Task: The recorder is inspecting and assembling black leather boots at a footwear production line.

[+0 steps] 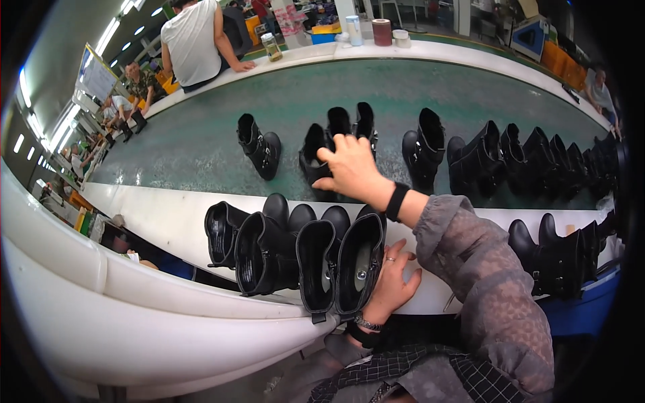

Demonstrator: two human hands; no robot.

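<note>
My right hand (353,166) reaches over the green belt with its fingers apart, in front of a small group of black boots. The boot nearest its thumb and fingertips is an upright black boot (312,151), partly hidden by the hand. Two more black boots, one a tall boot (365,117), stand just behind. My left hand (394,285), fingers spread, is beside the rightmost black boot (356,262) of a row on the white ledge. Its fingertips are at that boot's side; whether they press on it I cannot tell. That row also holds a black boot (259,252) and others, their openings facing me.
Single buckled boots stand on the green belt (188,148), with a line of black boots (537,154) to the right. More boots (554,258) stand by a blue bin (578,302). A person in white (193,43) sits at the far rim, near jars and a dark red roll (382,32).
</note>
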